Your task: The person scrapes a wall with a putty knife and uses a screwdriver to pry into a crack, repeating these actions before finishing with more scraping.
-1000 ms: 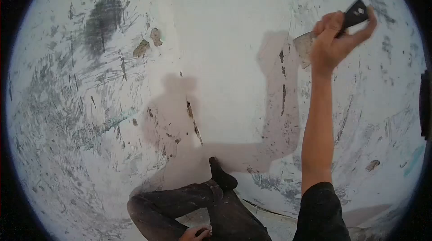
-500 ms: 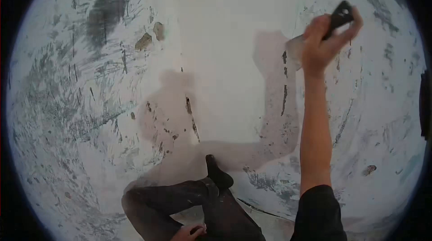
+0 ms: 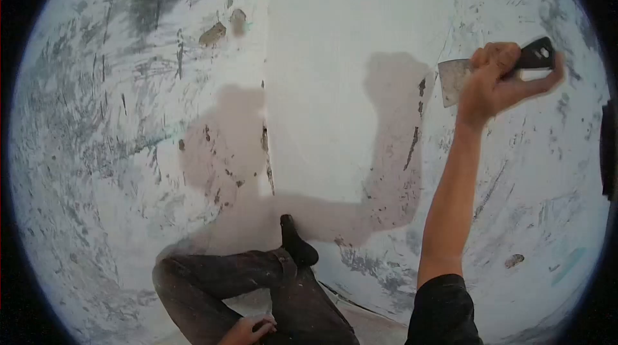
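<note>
At the upper right, my right hand (image 3: 492,84) grips a scraper (image 3: 453,81) by its black handle. The scraper's broad, whitish-smeared blade points left, over or against the patchy white wall (image 3: 347,87); whether it touches cannot be told. Low in the view, my left hand (image 3: 248,332) is near my leg, its fingers curled. Anything between those fingers is too small to make out.
My bent legs (image 3: 225,277) in dark trousers and a dark sock (image 3: 296,245) are at the bottom. Grey smears, chips and dark cracks mark the wall. A dark object (image 3: 608,152) stands at the far right edge.
My right hand and the scraper have moved right and down, and the scraper's handle has tilted closer to level. The view has shifted slightly. My left hand stays by my leg.
</note>
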Available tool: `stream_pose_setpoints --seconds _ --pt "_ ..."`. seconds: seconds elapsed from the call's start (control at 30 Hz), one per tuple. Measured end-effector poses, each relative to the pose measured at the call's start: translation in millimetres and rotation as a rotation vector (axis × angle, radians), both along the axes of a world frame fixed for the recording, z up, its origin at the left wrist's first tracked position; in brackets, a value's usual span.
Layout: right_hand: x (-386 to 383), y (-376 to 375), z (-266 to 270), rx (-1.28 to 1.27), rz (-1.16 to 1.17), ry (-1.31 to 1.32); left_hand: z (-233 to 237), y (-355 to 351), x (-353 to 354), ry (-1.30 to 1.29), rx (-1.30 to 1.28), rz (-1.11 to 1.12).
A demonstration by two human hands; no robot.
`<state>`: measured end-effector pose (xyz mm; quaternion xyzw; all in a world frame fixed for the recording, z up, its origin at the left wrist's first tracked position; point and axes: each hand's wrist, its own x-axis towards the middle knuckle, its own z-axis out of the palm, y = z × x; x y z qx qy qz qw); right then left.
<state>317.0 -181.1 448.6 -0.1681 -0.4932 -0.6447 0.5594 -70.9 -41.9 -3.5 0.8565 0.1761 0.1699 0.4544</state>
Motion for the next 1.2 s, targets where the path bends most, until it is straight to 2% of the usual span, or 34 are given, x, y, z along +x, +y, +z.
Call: stream_pose_setpoints --seconds 0.07,0.17,0.2,0.3,0.33,0.37,0.43,0.47,0.57,0.63,0.7,0.73,0.83,0.9,0.97,1.03,1.13,1.2 --pt "9 5 0 -0.033 -0.029 0.024 15 -2 0 0.037 -0.061 -0.021" --pt "13 -7 5 -0.078 -0.012 -0.024 1 4 -1 0.026 0.014 -0.014" --pt "-9 -12 2 -0.015 0.097 0.059 4 7 0 0.020 0.020 -0.011" --pt "-10 -20 -1 0.030 0.111 0.018 10 0 1 0.042 -0.064 -0.039" --pt "2 -10 4 0.049 0.005 -0.024 14 -2 1 0.048 -0.029 -0.024" --pt "15 6 3 -0.034 0.047 0.059 17 -2 0 0.055 0.012 -0.011" --pt "13 15 -1 -0.219 0.125 0.053 8 -2 -3 0.048 0.011 -0.016" --pt "8 14 3 -0.207 0.130 0.041 4 2 -2 0.029 -0.002 -0.016" --pt "-14 -4 9 -0.036 -0.041 -0.117 4 4 0 0.012 -0.009 -0.043" --pt "-8 -5 9 -0.062 -0.038 -0.151 17 -2 0 0.016 -0.036 -0.037" --pt "10 15 14 0.033 -0.261 -0.002 21 -5 -2 0.014 -0.044 -0.040" --pt "11 14 12 -0.084 -0.118 -0.043 19 -3 -3 0.009 -0.046 -0.053" --pt "-7 -4 14 -0.046 -0.106 -0.146 25 0 -1 -0.011 -0.031 -0.041" --pt "-23 -16 5 -0.028 0.024 -0.037 24 -4 -1 -0.006 -0.044 -0.023" --pt "-8 -9 9 0.009 -0.001 -0.014 21 -2 -2 0.052 -0.108 -0.039" --pt "0 3 3 -0.093 -0.010 0.096 19 -3 -3 0.013 -0.073 -0.044" --pt "-4 -16 10 -0.048 -0.033 -0.001 21 -1 0 -0.049 -0.007 -0.038" --pt "-22 -28 2 -0.010 0.030 0.024 15 -1 0 -0.025 -0.081 -0.028"
